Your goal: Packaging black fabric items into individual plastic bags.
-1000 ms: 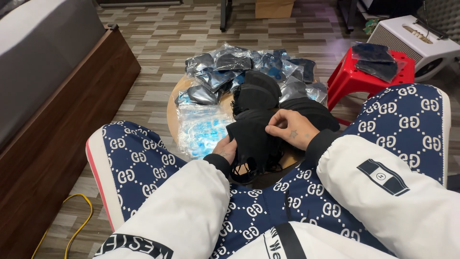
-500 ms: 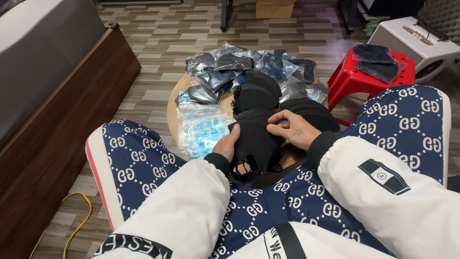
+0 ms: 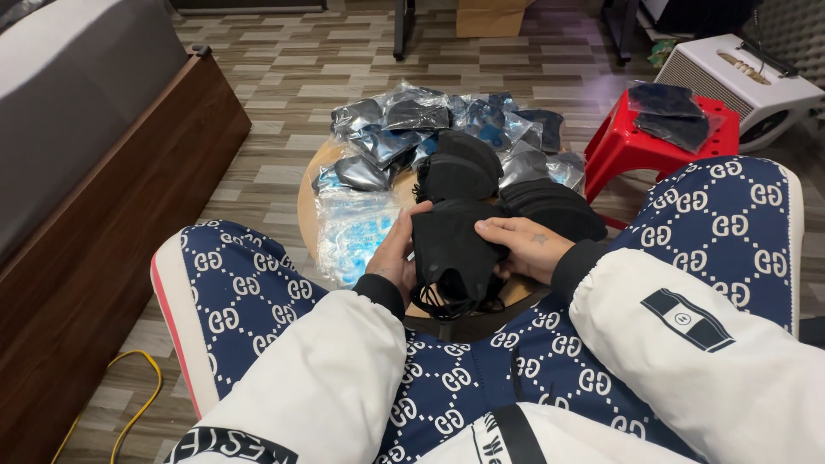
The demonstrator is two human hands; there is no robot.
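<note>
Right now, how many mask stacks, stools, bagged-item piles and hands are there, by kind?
Black mask stacks: 3, one held, two on the round table
Red stools: 1
Piles of clear bags: 1
Hands: 2, left hand, right hand
Total: 7

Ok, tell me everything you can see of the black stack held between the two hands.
The black stack looks like soft, matte fabric face masks, bundled together, with thin ear loops dangling in a tangle at its near end. It sits over the near edge of the round wooden table, between the knees. The left hand cups its left side; the right hand presses fingers on its right side.
</note>
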